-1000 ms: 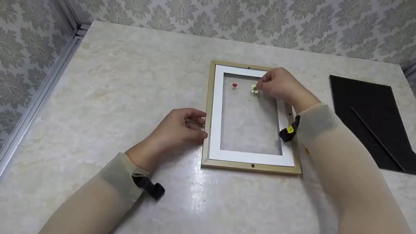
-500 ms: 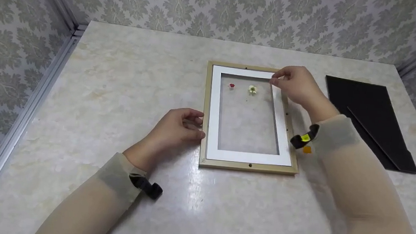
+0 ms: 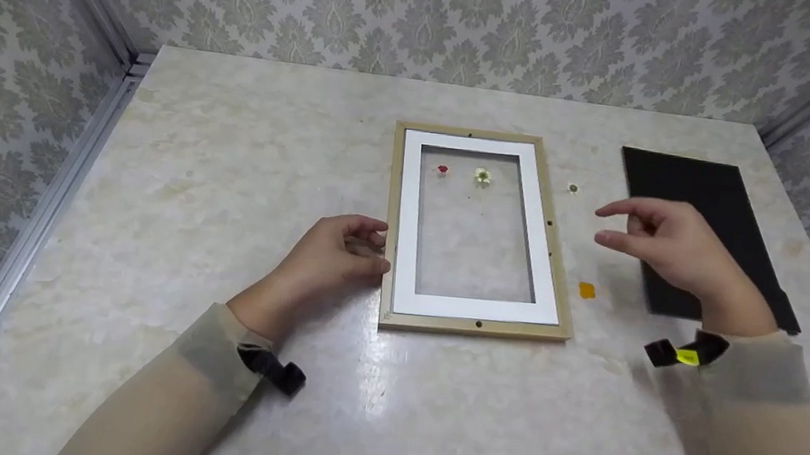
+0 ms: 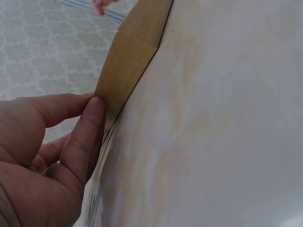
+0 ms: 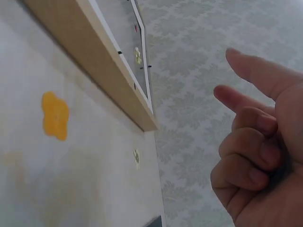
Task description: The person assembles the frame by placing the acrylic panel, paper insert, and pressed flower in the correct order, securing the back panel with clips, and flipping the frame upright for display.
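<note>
A picture frame with a white mat lies on the table, a small red flower and a pale yellow-white flower inside its window. My left hand touches the frame's left side with its fingertips. In the left wrist view, fingertips rest against the wooden edge. My right hand hangs right of the frame, holding nothing. Its thumb and forefinger stretch apart while the other fingers curl in. Nearest to it are a small white flower and an orange petal-like piece.
Black backing board lies at the right of the table, partly under my right hand and forearm. Patterned wall panels stand behind the table and at its sides.
My right hand has let go of the yellow-white flower in the window and moved right, off the frame. The white flower and orange piece have come into full view. The left hand stays put.
</note>
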`<state>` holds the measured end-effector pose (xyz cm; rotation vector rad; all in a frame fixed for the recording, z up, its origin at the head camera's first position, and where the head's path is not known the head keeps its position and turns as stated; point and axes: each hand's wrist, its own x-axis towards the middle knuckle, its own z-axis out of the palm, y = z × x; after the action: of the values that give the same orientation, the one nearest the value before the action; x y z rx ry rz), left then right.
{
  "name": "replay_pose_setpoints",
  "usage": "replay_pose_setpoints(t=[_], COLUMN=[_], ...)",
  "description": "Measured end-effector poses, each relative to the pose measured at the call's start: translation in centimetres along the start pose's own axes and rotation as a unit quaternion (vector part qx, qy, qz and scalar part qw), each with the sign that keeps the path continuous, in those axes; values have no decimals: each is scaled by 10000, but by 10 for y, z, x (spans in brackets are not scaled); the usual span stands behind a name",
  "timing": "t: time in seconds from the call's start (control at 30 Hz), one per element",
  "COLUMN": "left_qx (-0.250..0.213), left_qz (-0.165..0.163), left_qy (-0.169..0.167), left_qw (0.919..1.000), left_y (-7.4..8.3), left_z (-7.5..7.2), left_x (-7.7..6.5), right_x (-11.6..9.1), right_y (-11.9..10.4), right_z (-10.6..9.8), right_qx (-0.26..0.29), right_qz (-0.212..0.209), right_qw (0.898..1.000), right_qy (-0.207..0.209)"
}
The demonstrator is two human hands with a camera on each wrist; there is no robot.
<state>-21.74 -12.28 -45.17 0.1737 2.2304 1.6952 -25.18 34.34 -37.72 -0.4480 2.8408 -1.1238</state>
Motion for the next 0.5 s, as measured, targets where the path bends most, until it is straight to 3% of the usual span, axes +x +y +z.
replay_pose_setpoints(t=[0.17,0.5], left_qx=[52,32], left_qz=[96,71], left_qy=[-52,-71], left_qw=[9999,9999], left_y=[1,-3], left_z=[0,0], left_x=[3,3], right_x=[-27,-28], right_y=[24,48], right_z=[-6,-6], right_qx=[-222,-438], right_qz=[18,513], right_qw=[9992,9877], right_qy=[-325,-1411])
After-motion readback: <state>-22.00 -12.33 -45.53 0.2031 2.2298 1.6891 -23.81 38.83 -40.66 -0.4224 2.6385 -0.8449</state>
